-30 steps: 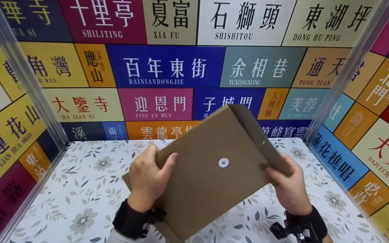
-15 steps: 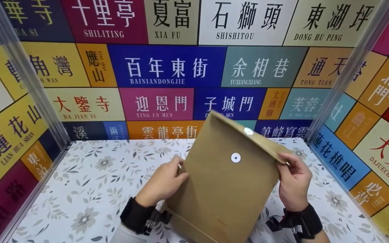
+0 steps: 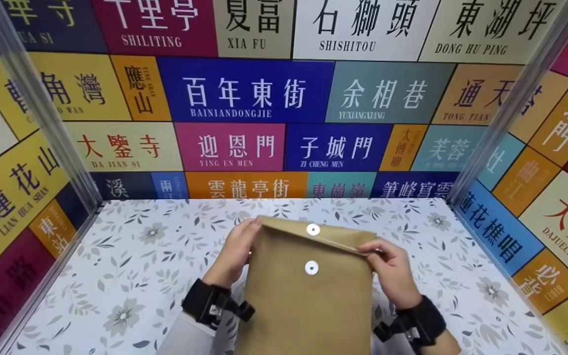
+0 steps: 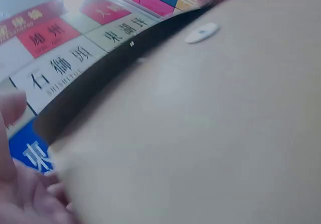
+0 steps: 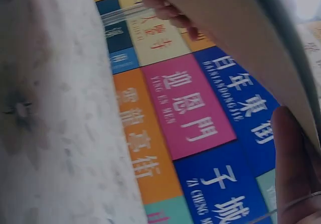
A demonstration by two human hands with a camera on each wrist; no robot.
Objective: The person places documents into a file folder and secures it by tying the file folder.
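Note:
A brown kraft paper envelope [image 3: 308, 305] stands tilted up between my hands in the head view. Its top flap [image 3: 284, 227] is folded partly forward, with one white round button [image 3: 313, 230] on it. Another white button [image 3: 311, 267] sits on the envelope's front, below the flap. My left hand [image 3: 237, 251] holds the upper left edge, its fingers partly hidden behind the paper. With thumb and fingers, my right hand [image 3: 390, 268] pinches the flap's right end. A thin pale string [image 5: 286, 206] crosses by the right hand in the right wrist view.
Beneath lies a table [image 3: 131, 266] with a white floral cover. Colourful panels of place names form the back wall [image 3: 244, 93] and both sides. Clear upright posts [image 3: 491, 118] mark the corners. Black camera straps [image 3: 205, 303] circle both wrists.
The envelope has turned from slanting to nearly upright and come lower. Its flap has tipped forward, showing its button. My left hand has shifted up to the top left corner.

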